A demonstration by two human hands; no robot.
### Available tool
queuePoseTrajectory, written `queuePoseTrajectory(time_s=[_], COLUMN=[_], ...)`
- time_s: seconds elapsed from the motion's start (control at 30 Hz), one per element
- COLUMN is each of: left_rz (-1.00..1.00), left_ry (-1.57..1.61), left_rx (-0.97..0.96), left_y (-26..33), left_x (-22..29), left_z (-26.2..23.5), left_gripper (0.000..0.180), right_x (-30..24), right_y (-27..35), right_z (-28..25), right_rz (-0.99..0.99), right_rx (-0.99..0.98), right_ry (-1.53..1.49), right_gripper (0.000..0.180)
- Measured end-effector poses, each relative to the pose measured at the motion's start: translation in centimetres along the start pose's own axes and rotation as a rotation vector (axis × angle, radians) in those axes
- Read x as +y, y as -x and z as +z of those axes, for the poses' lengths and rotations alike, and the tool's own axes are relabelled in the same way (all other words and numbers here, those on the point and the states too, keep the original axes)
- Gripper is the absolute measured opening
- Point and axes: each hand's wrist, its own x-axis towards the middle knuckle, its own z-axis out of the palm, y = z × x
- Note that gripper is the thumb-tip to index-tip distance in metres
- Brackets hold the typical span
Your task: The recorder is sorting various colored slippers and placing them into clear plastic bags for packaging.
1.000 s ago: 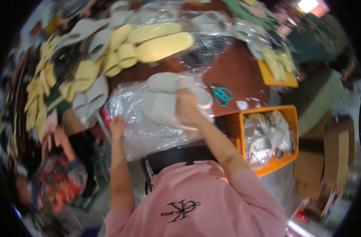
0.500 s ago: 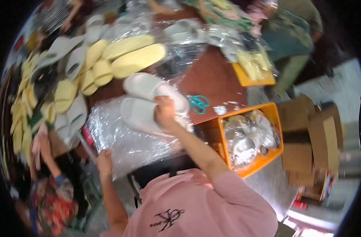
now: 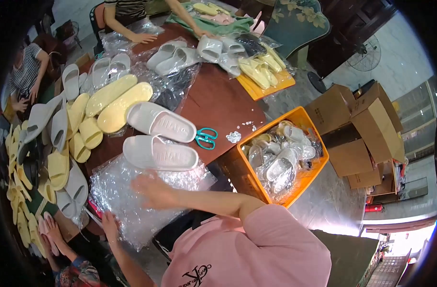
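A pair of off-white slippers, the farther slipper [image 3: 162,122] and the nearer slipper [image 3: 160,153], lies side by side on the brown table [image 3: 237,95]. Just below them, my right hand [image 3: 154,190] is over a stack of clear plastic bags [image 3: 132,217]; it is smeared by motion, so its fingers cannot be read. At the stack's left edge, my left hand [image 3: 111,228] has its fingers curled together; what they pinch, if anything, is too small to make out. Teal-handled scissors [image 3: 206,138] lie right of the slippers' toes.
An orange crate [image 3: 302,198] of bagged slippers stands to my right, with cardboard boxes [image 3: 350,160] beyond. Yellow slippers [image 3: 125,107] and grey slippers [image 3: 78,184] crowd the left. A co-worker's hands [image 3: 51,232] hold pink slippers at lower left; more people work across the table.
My right hand has let go of the off-white slippers and moved down and left over the plastic bags. My left hand stays by the bags' edge. The whole view has shifted.
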Motion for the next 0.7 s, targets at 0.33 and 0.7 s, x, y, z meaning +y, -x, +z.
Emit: queuePoseTrajectory(time_s=[0.33,0.7], left_rz=[-0.090,0.134], left_ry=[-0.056,-0.033], left_rx=[-0.066,0.083], left_y=[-7.4,-9.1], left_x=[6.8,8.3], left_z=[3.8,4.8], left_gripper=[0.043,0.011], right_x=[-0.4,-0.8], right_y=[2.7,3.7], right_z=[2.6,4.4], right_rz=[-0.150,-0.222], right_rx=[-0.325,-0.457], right_ry=[0.185,0.203], right_gripper=[0.057,0.052])
